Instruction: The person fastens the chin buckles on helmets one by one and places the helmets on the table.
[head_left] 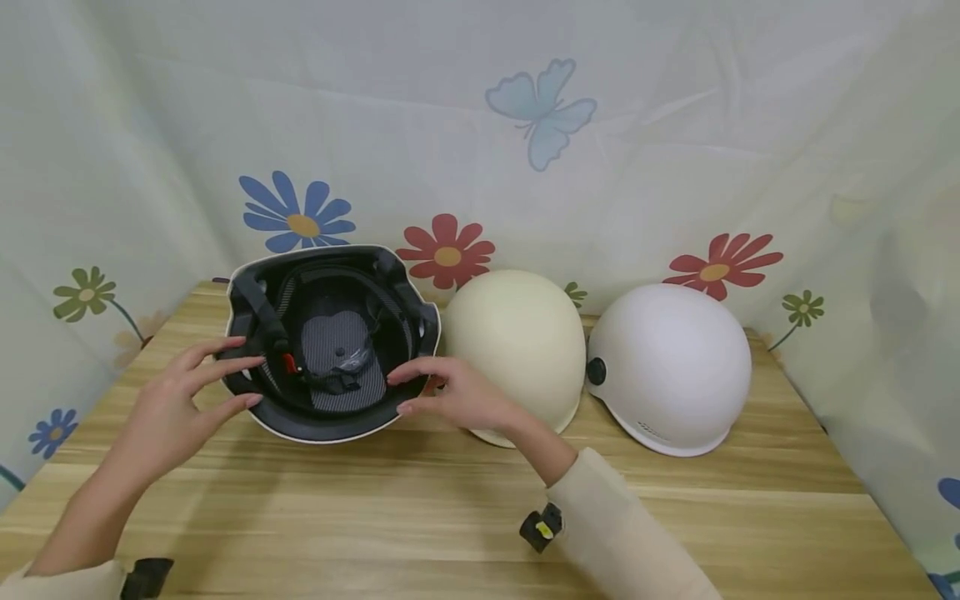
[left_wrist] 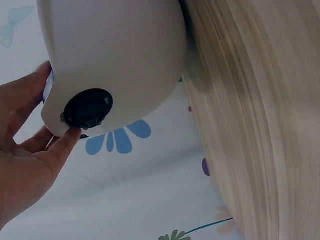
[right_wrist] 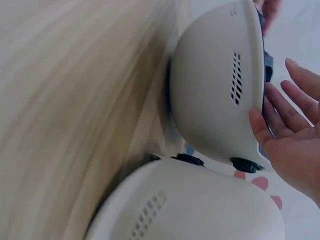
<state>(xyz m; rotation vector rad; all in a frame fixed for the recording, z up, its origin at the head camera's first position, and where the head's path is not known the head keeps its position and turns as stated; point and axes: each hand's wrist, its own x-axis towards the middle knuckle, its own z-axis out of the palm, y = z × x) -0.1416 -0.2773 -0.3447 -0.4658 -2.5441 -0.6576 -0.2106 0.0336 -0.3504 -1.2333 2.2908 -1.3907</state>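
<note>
An upturned helmet [head_left: 322, 427] shows its black inside on the left of the head view. Its shell is pale outside, with a black round knob [left_wrist: 89, 108] at the side. Inside lie a grey ribbed pad [head_left: 330, 342] and a dark chin strap with a red buckle [head_left: 290, 363]. My left hand [head_left: 168, 408] grips the left rim, one fingertip touching the knob. On the opposite rim, my right hand [head_left: 465, 396] pinches the edge, with fingers inside and one digit on the outer shell. Whether the shell touches the table cannot be told.
A cream helmet [head_left: 517, 350] stands dome up just right of the held one. Farther right is a white helmet [head_left: 675, 367], also dome up. All are on or above a wooden table [head_left: 420, 525]. Behind hangs a curtain [head_left: 375, 100] printed with flowers and a butterfly.
</note>
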